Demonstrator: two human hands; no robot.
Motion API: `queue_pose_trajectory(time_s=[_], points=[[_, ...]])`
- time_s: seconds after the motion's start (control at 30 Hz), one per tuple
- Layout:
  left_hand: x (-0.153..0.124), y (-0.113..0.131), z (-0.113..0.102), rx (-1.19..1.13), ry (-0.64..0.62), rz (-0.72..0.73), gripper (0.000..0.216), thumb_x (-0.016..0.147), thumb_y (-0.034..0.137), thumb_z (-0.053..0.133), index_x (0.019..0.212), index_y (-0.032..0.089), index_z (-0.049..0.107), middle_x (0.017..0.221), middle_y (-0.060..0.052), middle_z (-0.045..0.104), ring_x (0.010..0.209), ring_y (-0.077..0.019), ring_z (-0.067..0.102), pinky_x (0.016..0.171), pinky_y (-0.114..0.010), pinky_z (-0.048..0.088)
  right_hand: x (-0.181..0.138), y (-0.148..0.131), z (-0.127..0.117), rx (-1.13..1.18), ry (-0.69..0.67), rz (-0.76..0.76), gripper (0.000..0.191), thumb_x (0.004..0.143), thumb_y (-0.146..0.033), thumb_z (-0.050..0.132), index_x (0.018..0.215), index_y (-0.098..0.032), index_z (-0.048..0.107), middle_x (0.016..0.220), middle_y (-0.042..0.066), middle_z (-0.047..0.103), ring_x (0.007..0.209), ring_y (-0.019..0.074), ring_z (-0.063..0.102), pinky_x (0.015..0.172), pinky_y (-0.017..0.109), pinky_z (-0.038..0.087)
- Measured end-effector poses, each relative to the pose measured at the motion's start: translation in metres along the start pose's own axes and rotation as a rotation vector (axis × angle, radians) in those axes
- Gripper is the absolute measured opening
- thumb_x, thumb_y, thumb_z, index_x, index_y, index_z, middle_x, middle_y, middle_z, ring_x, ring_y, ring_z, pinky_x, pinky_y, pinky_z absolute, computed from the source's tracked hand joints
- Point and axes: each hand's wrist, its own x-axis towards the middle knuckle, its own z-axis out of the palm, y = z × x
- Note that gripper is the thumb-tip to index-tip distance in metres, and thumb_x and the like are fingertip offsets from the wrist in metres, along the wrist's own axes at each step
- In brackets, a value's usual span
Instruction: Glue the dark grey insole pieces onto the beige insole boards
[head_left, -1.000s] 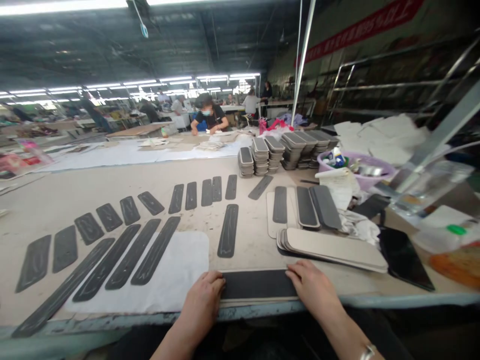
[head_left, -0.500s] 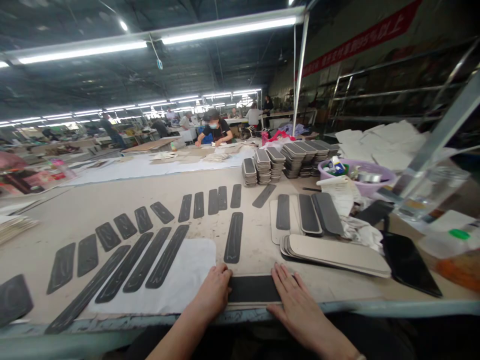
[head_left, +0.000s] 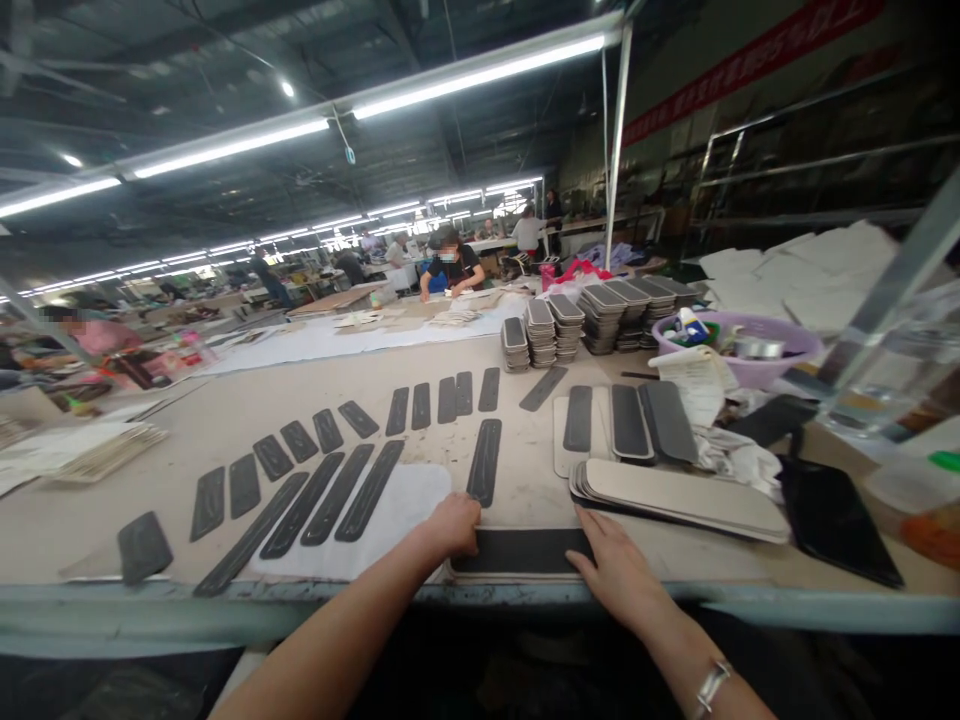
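A long black strip (head_left: 521, 551) lies flat on a beige backing at the near edge of the worktable (head_left: 187, 440). My left hand (head_left: 452, 525) rests on the strip's left end with its fingers curled down onto it. My right hand (head_left: 615, 572) lies flat over the strip's right end, fingers stretched out and pressing on it. Just behind my right hand sits a fanned stack of beige strips (head_left: 682, 497).
Several black strips (head_left: 337, 490) lie in rows across the table, some on a white sheet (head_left: 405, 510). Stacks of grey pieces (head_left: 585, 320), a purple basin (head_left: 750, 345) and a black sheet (head_left: 832, 520) stand to the right. Other people work at tables far behind.
My view has swung left and back. My right hand slid right along the black strip; my left hand stayed on its left end.
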Motion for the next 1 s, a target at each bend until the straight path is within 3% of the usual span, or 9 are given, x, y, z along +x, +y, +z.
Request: queue_pose_trajectory(time_s=[0.17,0.3,0.37,0.43,0.57,0.73,0.87,1.0], points=[[-0.007,-0.005,0.002,-0.106,0.053,-0.029,0.035,0.05,0.024,0.076,0.079,0.016,0.06,0.094,-0.009,0.057,0.091,-0.0261,0.054,0.077,-0.031,0.041,0.002,0.009,-0.007,0.049,-0.043,0.049,0.063,0.076,-0.033,0.053,0.132,-0.005,0.041,0.127,0.016,0.049,0.118,0.0273,0.043,0.102,0.039,0.033],[-0.025,-0.008,-0.003,-0.27,0.079,-0.032,0.021,0.06,0.024,0.069,0.076,0.018,0.057,0.075,0.001,0.056,0.072,-0.0157,0.053,0.061,-0.023,0.037,0.004,0.014,-0.014,0.253,-0.069,0.174,0.073,0.074,-0.04,0.056,0.137,-0.009,0.033,0.123,0.015,0.053,0.107,0.0253,0.053,0.093,0.038,0.041],[-0.035,-0.01,-0.004,-0.345,0.094,-0.025,0.018,0.063,0.025,0.066,0.075,0.018,0.054,0.069,0.004,0.053,0.067,-0.0129,0.05,0.057,-0.021,0.034,0.005,0.016,-0.02,0.366,-0.092,0.234,0.071,0.073,-0.043,0.057,0.134,-0.011,0.039,0.12,0.013,0.056,0.103,0.025,0.056,0.089,0.036,0.042],[-0.044,-0.012,-0.002,-0.452,0.132,-0.027,0.018,0.064,0.025,0.064,0.074,0.017,0.052,0.066,0.005,0.05,0.065,-0.0113,0.048,0.055,-0.02,0.033,0.006,0.014,-0.028,0.449,-0.12,0.229,0.056,0.073,-0.045,0.057,0.121,-0.016,0.054,0.111,0.009,0.062,0.099,0.0252,0.057,0.087,0.035,0.043],[-0.063,-0.009,0.015,-1.042,0.183,-0.063,0.027,0.057,0.022,0.069,0.069,0.017,0.046,0.061,0.007,0.046,0.058,-0.0091,0.044,0.053,-0.02,0.032,0.005,0.005,-0.046,0.634,-0.09,0.235,0.036,0.074,-0.052,0.055,0.091,-0.022,0.065,0.083,0.002,0.067,0.081,0.023,0.06,0.075,0.032,0.045],[-0.091,0.02,0.05,-1.731,0.052,-0.099,0.04,0.057,0.027,0.077,0.089,0.013,0.058,0.076,-0.002,0.062,0.066,-0.0141,0.058,0.063,-0.024,0.044,0.004,-0.004,-0.052,1.019,0.066,0.358,0.038,0.067,-0.051,0.064,0.088,-0.019,0.067,0.087,0.003,0.067,0.081,0.0208,0.059,0.07,0.027,0.046],[-0.102,0.05,0.078,-2.018,-0.034,-0.154,0.041,0.065,0.04,0.074,0.085,0.006,0.065,0.076,-0.012,0.065,0.068,-0.017,0.062,0.069,-0.026,0.047,0.005,-0.002,-0.044,1.293,0.078,0.485,0.041,0.061,-0.045,0.072,0.093,-0.019,0.068,0.09,0.004,0.068,0.078,0.0205,0.061,0.064,0.027,0.049],[-0.1,0.069,0.093,-2.155,-0.022,-0.18,0.039,0.067,0.038,0.073,0.085,0.004,0.066,0.077,-0.015,0.066,0.069,-0.0202,0.064,0.068,-0.029,0.049,0.006,0.001,-0.041,1.35,0.052,0.576,0.037,0.063,-0.046,0.07,0.093,-0.023,0.07,0.087,0.005,0.069,0.074,0.0216,0.063,0.059,0.029,0.05]])
